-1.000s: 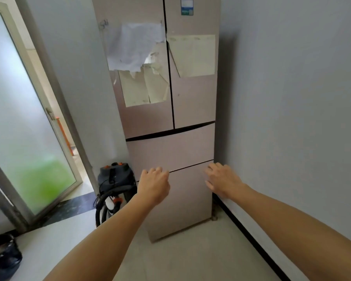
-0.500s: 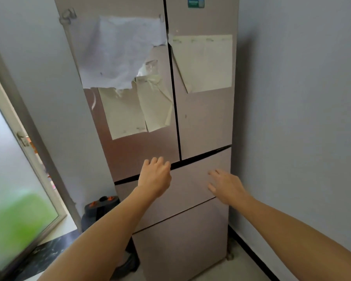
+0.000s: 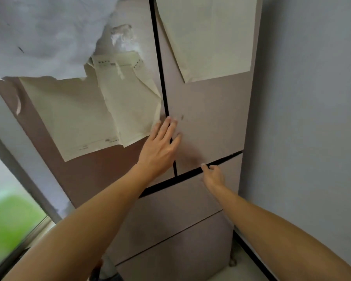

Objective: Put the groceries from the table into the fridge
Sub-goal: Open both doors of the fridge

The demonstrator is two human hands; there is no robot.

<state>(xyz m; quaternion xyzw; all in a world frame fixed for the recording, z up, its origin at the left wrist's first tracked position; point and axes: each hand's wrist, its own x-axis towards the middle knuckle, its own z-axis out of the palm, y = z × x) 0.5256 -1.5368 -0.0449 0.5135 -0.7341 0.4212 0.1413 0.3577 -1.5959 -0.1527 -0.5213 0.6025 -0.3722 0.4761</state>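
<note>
Head view is showing two hands reaching for the fridge (image 3: 207, 118). The left hand (image 3: 160, 147) is lying flat and open on the crack between its two top doors. The right hand (image 3: 213, 176), holding nothing, is hooking fingers under the right door. Next, I think, comes pulling. No groceries are showing.

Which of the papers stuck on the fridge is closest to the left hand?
The creased, folded cream sheet on the upper left door: its lower right edge meets the left hand. The flat cream sheets and the torn white one sit farther off.
</note>
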